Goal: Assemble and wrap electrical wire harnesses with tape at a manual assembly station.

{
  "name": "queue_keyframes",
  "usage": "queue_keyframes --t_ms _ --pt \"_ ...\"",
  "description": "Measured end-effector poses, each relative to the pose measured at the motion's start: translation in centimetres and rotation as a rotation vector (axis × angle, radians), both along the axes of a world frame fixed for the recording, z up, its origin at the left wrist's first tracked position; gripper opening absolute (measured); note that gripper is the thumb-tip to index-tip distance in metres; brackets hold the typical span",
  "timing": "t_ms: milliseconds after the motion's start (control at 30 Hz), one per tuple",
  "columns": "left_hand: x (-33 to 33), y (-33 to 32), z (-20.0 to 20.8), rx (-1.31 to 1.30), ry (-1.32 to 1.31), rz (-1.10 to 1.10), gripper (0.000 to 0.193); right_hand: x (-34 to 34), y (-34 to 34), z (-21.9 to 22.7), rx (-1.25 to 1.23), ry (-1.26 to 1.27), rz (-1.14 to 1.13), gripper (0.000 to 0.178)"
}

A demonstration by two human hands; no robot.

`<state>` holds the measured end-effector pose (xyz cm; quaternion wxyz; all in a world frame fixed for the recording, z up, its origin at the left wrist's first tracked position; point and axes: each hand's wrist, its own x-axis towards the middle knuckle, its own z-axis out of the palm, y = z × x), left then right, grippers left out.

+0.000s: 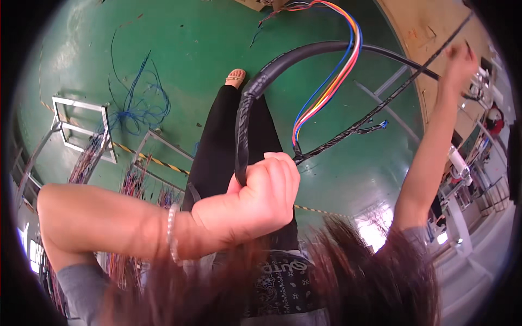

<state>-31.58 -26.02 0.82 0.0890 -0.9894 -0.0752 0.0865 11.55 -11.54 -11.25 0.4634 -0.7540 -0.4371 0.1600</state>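
My left hand (266, 187), a beaded bracelet at its wrist, is closed around a black-wrapped wire harness (272, 68) in front of my legs. From the fist the thick part arches up and over to the right. A bundle of coloured wires (342, 70) fans out beside it, in blue, yellow, red and white. A thinner taped branch (375, 111) runs slantwise to the upper right, with a short blue-tipped offshoot (372, 128). My right hand (461, 62) is raised at the far right near the harness's far parts. Motion blurs its fingers; whether they hold anything is unclear.
Metal frames (84, 101) stand on the green floor at left, with bunches of coloured wires (89, 157) hanging nearby. A tangle of blue wires (133, 114) lies there too. At right are a brown tabletop (448, 19) and metal racks. Striped tape (147, 156) marks the floor.
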Motion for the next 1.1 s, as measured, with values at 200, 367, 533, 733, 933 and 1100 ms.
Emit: queue_keyframes --t_ms 200,367,533,733,933,1100 --pt "-0.6 -2.4 -2.0 -0.815 -0.402 0.493 0.015 -19.6 -21.0 11.8 -0.411 1.353 -0.374 0.030" --pt "0.8 -3.6 0.7 -1.194 -0.545 0.815 0.016 -26.4 -27.7 10.1 -0.695 1.466 0.216 0.054" --pt "1.1 -3.0 2.6 -1.439 -0.550 0.974 0.016 -26.6 -24.7 7.9 -0.369 1.560 0.045 0.066" --pt "1.9 -3.3 3.3 -1.714 -0.402 1.114 0.031 -25.0 -25.1 7.5 -0.200 1.268 0.388 0.073" --pt "2.2 -3.4 4.2 -1.846 -0.336 1.140 0.030 -24.4 -26.4 8.0 -0.072 1.264 0.565 0.067" --pt "2.4 -3.6 5.2 -1.854 -0.340 1.171 0.034 -24.6 -27.3 7.6 0.084 1.293 0.608 0.064"
